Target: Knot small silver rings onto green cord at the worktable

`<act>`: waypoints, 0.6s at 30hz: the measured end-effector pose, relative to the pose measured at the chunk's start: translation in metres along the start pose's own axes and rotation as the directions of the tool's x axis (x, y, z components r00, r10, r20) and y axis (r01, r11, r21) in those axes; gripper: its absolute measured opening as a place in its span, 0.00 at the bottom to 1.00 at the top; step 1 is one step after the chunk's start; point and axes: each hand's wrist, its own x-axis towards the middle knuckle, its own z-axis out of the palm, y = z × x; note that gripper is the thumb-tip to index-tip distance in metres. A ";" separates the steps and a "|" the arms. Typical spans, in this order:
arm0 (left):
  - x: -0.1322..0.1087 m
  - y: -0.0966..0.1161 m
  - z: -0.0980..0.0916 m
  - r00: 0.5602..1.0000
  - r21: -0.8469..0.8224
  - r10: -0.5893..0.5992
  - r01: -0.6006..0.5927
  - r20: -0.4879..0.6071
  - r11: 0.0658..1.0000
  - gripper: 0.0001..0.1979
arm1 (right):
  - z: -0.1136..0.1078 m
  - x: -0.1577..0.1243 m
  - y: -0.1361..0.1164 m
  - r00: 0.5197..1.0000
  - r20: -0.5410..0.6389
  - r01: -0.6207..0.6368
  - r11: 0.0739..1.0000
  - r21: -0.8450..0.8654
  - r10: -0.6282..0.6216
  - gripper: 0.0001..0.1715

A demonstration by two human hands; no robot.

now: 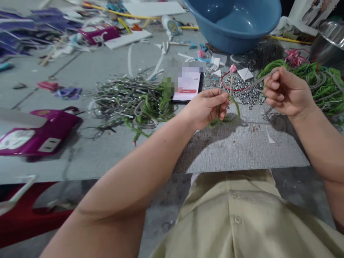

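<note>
My left hand (211, 107) pinches a green cord (237, 109), whose loops hang below the fingers over the table. A grey cord (249, 87) stretches from there up to my right hand (288, 91), its fingers closed round the far end. Behind the hands lies a spread of small silver beads (248, 97) with a red string (233, 87) among them. A phone (188, 84) with a lit screen rests just behind my left wrist. Left of it is a heap of grey and green cords (134, 104); another green heap (319, 84) sits beyond my right hand.
A blue basin (233, 39) stands at the back, with a metal bowl (333, 36) at the far right. Purple devices (51, 132) and blurred purple strips (24, 28) lie left on the grey table (94, 161). A red chair (40, 225) is below the front edge.
</note>
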 end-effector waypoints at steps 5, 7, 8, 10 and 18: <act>0.002 -0.005 -0.001 0.999 -0.024 0.024 -0.023 0.037 0.999 0.14 | 0.002 0.003 0.003 0.987 -0.098 0.136 0.985 0.104 -0.125 0.13; 0.002 -0.010 -0.002 0.995 0.005 0.040 -0.040 0.095 0.999 0.13 | 0.002 0.005 0.007 0.981 -0.109 0.170 0.980 0.106 -0.159 0.12; 0.003 -0.012 -0.002 0.990 0.033 0.050 -0.055 0.132 0.998 0.13 | 0.003 0.006 0.009 0.979 -0.120 0.181 0.978 0.107 -0.168 0.12; 0.003 -0.015 -0.003 0.973 0.119 0.072 -0.100 0.220 0.988 0.14 | 0.004 0.007 0.013 0.972 -0.160 0.190 0.976 0.109 -0.172 0.12; -0.001 -0.010 -0.001 0.922 0.536 0.028 -0.249 0.387 0.807 0.12 | 0.008 0.007 0.018 0.957 -0.223 0.138 0.966 -0.217 -0.187 0.17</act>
